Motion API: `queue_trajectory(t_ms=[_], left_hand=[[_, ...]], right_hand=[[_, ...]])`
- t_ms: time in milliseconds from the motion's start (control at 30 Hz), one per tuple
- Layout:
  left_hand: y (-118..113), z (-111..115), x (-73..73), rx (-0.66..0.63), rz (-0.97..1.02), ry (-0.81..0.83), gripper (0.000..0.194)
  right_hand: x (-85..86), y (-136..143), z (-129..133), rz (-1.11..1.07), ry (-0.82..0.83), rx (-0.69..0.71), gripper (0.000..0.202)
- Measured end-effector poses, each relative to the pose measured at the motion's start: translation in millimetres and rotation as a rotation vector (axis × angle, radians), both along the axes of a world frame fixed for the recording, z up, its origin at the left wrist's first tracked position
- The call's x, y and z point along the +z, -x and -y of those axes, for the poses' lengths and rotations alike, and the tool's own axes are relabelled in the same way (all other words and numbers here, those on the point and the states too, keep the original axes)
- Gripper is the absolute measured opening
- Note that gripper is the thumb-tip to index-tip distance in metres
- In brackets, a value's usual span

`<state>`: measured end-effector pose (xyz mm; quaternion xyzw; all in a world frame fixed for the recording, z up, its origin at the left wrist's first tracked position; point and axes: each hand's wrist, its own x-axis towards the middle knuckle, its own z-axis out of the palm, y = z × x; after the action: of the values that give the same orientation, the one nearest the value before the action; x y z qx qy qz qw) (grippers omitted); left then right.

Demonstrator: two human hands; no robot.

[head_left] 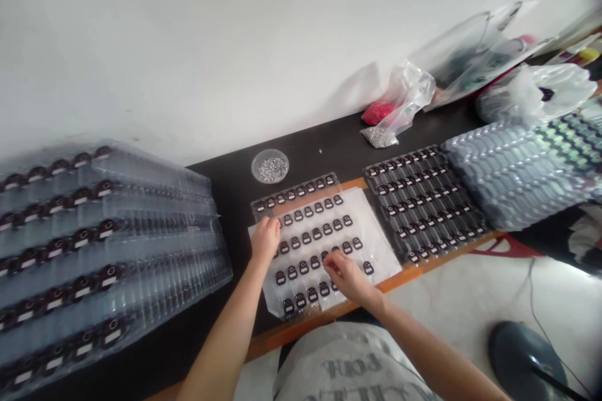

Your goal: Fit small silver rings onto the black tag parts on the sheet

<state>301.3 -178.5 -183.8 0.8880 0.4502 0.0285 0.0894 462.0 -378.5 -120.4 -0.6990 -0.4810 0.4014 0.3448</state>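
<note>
In front of me a clear plastic tray point(305, 319) holds rows of small black parts point(306, 238), each with a round hole and a pale rectangle. White paper point(371, 219) lies around and under most of these rows. My left hand point(266, 239) is at the tray's left side, fingers curled together beside the end of an upper row. My right hand point(347, 274) is over the lower right rows, thumb and fingertips pinched near a black part. Whatever either hand's fingertips hold is hidden or too small to name. A round clear dish point(269, 166) of small shiny metal pieces stands behind the tray.
Tall stacks of filled trays point(155, 225) stand at left. Another filled tray point(426, 203) lies to the right, with a stack of clear trays point(508, 169) beyond. Bags with red and silvery contents point(399, 103) rest near the wall. A dark round base point(524, 351) stands on the floor.
</note>
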Motion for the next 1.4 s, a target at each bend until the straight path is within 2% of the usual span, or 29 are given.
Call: queue_trajectory(t_ms=[567, 733, 1400], left_hand=[[3.0, 1.3, -2.3, -0.024, 0.077, -0.034, 0.025], [5.8, 4.4, -0.4, 0.006, 0.128, -0.02, 0.025], [9.3, 7.1, -3.7, -0.008, 0.151, -0.016, 0.027]], right_hand=[[-3.5, -4.4, 7.6, 0.028, 0.024, -0.007, 0.011], [-4.2, -4.7, 9.0, 0.019, 0.03, -0.017, 0.011], [-8.2, -4.9, 14.1, 0.006, 0.05, -0.009, 0.01]])
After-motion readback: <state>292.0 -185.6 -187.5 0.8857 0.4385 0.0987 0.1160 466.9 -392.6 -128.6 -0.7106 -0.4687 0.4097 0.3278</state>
